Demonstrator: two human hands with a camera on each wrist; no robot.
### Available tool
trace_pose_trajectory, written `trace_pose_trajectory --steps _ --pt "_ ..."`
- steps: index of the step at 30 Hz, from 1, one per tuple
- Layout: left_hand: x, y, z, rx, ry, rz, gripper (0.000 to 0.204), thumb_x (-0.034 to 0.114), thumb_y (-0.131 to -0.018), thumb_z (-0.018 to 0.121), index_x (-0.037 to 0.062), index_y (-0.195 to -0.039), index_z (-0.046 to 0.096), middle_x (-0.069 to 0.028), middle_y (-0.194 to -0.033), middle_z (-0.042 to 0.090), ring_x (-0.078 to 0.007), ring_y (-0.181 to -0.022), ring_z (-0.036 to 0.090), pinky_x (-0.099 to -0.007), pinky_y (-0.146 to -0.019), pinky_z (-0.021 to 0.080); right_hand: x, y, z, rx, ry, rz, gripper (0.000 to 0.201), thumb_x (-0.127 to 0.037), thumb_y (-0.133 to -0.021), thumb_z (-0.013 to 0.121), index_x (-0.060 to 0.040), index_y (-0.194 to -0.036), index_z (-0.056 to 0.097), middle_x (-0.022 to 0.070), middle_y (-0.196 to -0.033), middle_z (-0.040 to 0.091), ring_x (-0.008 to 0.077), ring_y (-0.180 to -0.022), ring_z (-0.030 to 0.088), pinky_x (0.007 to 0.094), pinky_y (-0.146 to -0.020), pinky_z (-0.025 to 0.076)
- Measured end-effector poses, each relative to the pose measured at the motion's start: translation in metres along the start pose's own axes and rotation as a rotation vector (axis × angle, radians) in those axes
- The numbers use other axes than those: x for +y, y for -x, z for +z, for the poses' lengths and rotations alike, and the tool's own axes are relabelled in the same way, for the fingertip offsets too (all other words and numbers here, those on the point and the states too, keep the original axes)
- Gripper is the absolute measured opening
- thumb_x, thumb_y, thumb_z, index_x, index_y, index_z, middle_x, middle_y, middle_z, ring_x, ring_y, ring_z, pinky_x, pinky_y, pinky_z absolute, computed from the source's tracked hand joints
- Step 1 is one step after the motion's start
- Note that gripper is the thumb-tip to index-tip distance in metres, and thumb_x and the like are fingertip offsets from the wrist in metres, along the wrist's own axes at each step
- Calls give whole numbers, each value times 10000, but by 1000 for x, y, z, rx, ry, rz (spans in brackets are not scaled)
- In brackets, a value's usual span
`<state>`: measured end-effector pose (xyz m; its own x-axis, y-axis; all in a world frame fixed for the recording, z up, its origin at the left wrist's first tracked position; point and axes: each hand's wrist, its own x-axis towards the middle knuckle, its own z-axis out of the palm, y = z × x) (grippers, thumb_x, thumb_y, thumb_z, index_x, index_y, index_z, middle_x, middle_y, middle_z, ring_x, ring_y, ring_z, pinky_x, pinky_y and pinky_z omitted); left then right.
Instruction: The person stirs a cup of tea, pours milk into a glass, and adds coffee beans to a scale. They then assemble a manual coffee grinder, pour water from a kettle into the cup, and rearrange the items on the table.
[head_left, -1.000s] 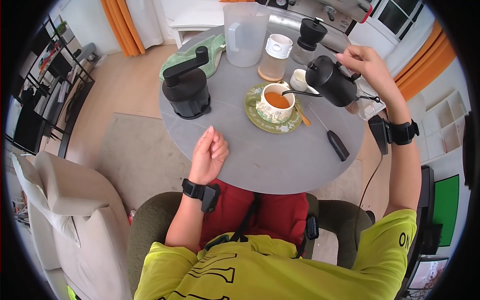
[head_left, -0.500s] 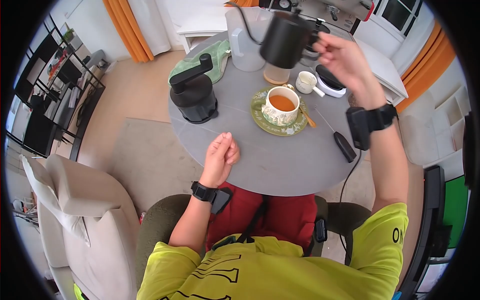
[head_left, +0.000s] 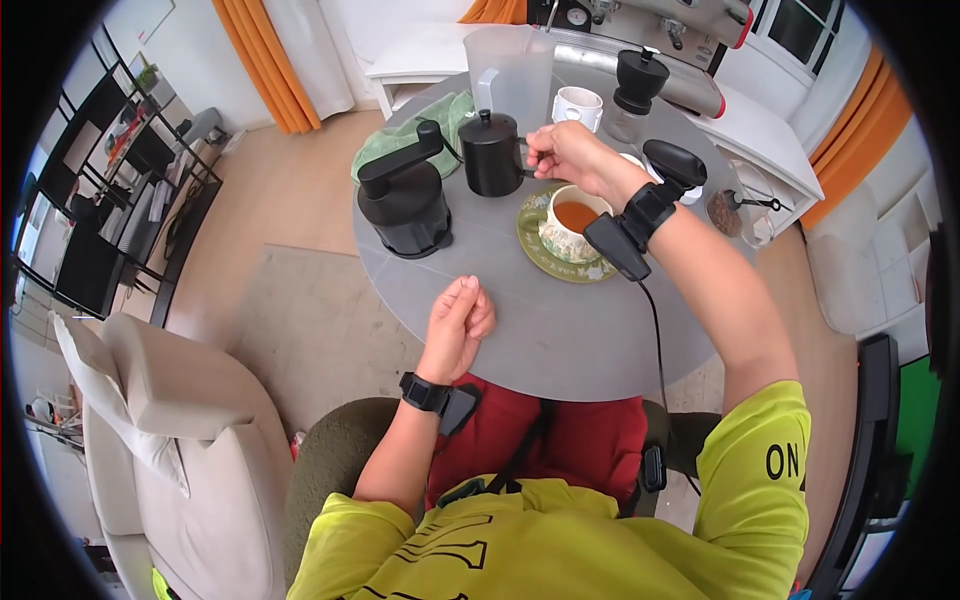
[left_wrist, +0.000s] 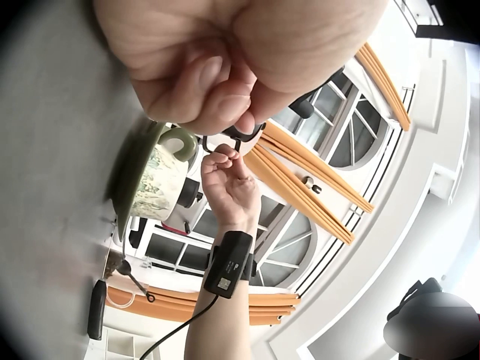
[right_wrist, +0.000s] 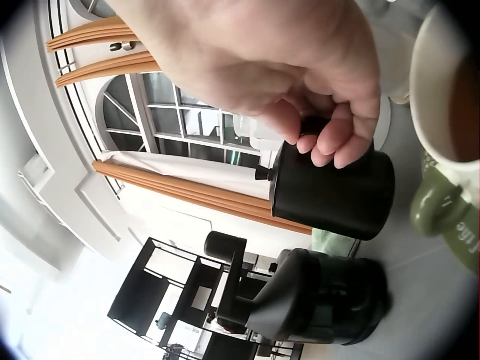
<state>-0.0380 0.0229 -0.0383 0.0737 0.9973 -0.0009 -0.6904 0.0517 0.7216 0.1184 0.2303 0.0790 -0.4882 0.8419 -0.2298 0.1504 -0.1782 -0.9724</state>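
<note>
In the head view my right hand (head_left: pixel 580 158) pinches the handle of a black kettle (head_left: pixel 492 155), which stands upright between the grinder and the cup. The right wrist view shows the fingers curled round the handle of the kettle (right_wrist: pixel 330 187). A cup (head_left: pixel 567 240) of orange-brown liquid sits on a green saucer (head_left: pixel 540 262), partly behind my right wrist. My left hand (head_left: pixel 460 325) rests near the table's front edge, fingers curled, with nothing visible in it. A black hand grinder (head_left: pixel 404 208) stands left of the kettle.
On the grey table (head_left: pixel 560 345) a green cloth (head_left: pixel 400 140) and a clear pitcher (head_left: pixel 510 75) lie behind the kettle. A white mug (head_left: pixel 577 106) and a black-topped grinder (head_left: pixel 640 80) stand farther back. A cable hangs from my right wrist.
My right hand has carried the kettle from the cup's right, up over the back of the table, and down to the cup's left. The left hand has barely moved.
</note>
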Motion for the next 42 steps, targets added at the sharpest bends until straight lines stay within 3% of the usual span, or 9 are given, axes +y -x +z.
trace_pose_trajectory --steps 10,19,29,32,35,37,41,42 --pt "1 0 -1 4 -6 -15 293 244 -1018 432 80 -776 444 22 -612 347 -70 -513 303 -219 -487 262 20 -32 0 -52 10 109 124 -80 -932 499 17 -882 559 97 -814 561 169 -680 551 362 -820 537" --pt "2 -1 1 19 29 -34 304 246 -1017 441 78 -763 442 29 -621 325 -66 -524 266 -213 -490 250 31 -41 1 -85 -31 109 127 -59 -924 502 19 -834 546 107 -794 553 185 -687 562 385 -822 555" --pt "2 -1 2 14 23 -17 298 253 -1018 441 74 -779 445 16 -633 358 -67 -525 274 -214 -488 254 30 -44 -2 -192 123 154 188 -133 -953 494 14 -865 571 87 -836 571 160 -698 574 341 -803 553" --pt "1 -1 2 14 18 -21 298 254 -1019 439 74 -781 448 17 -633 365 -65 -523 278 -214 -487 255 26 -45 -2 -201 202 163 201 -158 -954 505 7 -878 590 75 -846 588 146 -699 576 300 -735 545" --pt "-1 -1 1 16 27 -23 300 262 -1019 430 69 -790 448 10 -634 378 -62 -507 290 -213 -487 256 22 -43 0 -201 374 97 232 -206 -944 533 9 -894 605 58 -822 610 135 -660 572 264 -643 507" --pt "0 -1 1 1 12 -12 297 265 -1020 429 69 -798 449 10 -635 380 -63 -507 293 -212 -489 256 12 -34 3 -61 644 47 239 -239 -915 579 -4 -902 618 42 -787 630 124 -604 560 242 -584 458" --pt "0 0 3 13 -13 -15 297 264 -1020 429 72 -795 452 11 -631 378 -63 -507 292 -213 -489 258 1 -16 -18 8 657 -131 249 -274 -888 609 -28 -921 633 31 -773 642 118 -568 551 241 -577 449" --pt "0 0 4 20 -31 -14 302 267 -1019 432 72 -789 453 11 -629 378 -64 -508 292 -213 -489 259 -3 -4 -27 107 622 -260 237 -268 -891 605 -36 -927 639 23 -783 646 108 -579 548 242 -574 447"
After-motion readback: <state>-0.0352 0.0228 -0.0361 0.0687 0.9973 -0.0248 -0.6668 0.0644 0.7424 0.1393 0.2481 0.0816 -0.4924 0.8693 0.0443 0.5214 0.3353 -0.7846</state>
